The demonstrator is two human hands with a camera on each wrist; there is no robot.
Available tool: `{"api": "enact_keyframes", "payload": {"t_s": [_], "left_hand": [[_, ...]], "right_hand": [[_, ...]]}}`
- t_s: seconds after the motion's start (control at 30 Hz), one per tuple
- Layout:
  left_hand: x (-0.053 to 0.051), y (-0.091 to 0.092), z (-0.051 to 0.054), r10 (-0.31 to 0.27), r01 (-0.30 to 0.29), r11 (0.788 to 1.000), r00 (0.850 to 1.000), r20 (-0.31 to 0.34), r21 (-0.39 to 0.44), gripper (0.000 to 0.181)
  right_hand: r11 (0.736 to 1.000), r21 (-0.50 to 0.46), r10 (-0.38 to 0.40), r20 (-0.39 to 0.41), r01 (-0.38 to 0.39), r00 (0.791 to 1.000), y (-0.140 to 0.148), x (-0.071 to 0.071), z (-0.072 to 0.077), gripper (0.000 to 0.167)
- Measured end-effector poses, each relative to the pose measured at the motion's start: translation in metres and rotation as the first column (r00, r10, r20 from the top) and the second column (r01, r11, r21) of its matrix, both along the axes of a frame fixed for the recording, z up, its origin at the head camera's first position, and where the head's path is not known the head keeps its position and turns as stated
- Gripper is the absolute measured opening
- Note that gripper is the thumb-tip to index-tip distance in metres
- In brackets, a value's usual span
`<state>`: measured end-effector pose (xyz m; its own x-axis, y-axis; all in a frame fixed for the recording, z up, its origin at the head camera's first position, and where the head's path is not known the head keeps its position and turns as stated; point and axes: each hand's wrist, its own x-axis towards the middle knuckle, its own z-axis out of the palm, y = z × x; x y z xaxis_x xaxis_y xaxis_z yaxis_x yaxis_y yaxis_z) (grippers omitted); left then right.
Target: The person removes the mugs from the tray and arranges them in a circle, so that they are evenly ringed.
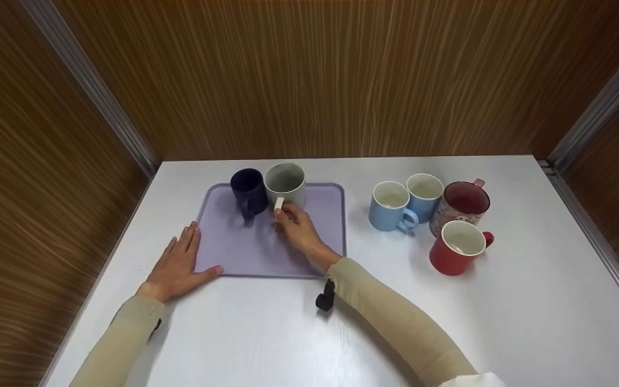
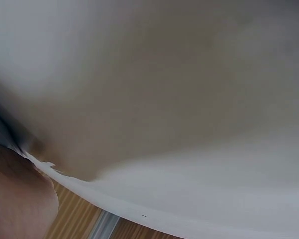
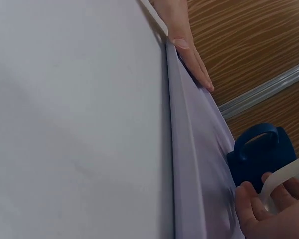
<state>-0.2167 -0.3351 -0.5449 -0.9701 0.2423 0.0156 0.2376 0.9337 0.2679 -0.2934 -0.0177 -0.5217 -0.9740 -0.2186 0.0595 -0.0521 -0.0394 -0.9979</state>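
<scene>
My right hand [image 1: 303,232] pinches the handle of an off-white mug [image 1: 288,185] at the back of a lavender tray [image 1: 234,252]. Just left of that mug stands a dark blue mug [image 1: 249,191], its handle toward me. At the tray's left edge lies my left hand [image 1: 177,269], fingers straight, thumb touching the front left corner. The right wrist view shows the right hand's fingers [image 3: 246,204] around the pale handle [image 3: 284,177], with the blue mug [image 3: 264,154] behind. In the left wrist view only a blurred sleeve and part of the hand [image 2: 22,204] appear.
Right of the tray stand two light blue mugs [image 1: 387,209], a patterned pink mug [image 1: 462,204] and a red mug [image 1: 452,252], close together on the white table [image 1: 266,333]. Wood-grain panels [image 1: 315,80] rise behind and at both sides.
</scene>
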Motion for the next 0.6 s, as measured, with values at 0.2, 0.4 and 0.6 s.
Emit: {"api": "enact_keyframes", "payload": {"t_s": [0.2,0.4,0.6], "left_hand": [[0.000,0.001,0.002,-0.003,0.003,1.000,1.000,0.006,-0.004,0.120],[0.001,0.002,0.003,-0.004,0.004,1.000,1.000,-0.009,0.001,0.119],[0.002,0.002,0.003,-0.002,0.002,1.000,1.000,-0.019,0.001,0.119]], "right_hand": [[0.998,-0.055,0.017,0.071,-0.013,0.997,-0.004,0.002,0.001,0.034],[1.000,-0.017,-0.013,0.048,0.014,0.999,0.000,0.003,0.003,0.045],[0.999,-0.006,-0.043,0.061,0.044,0.997,0.006,0.003,0.004,0.045]]}}
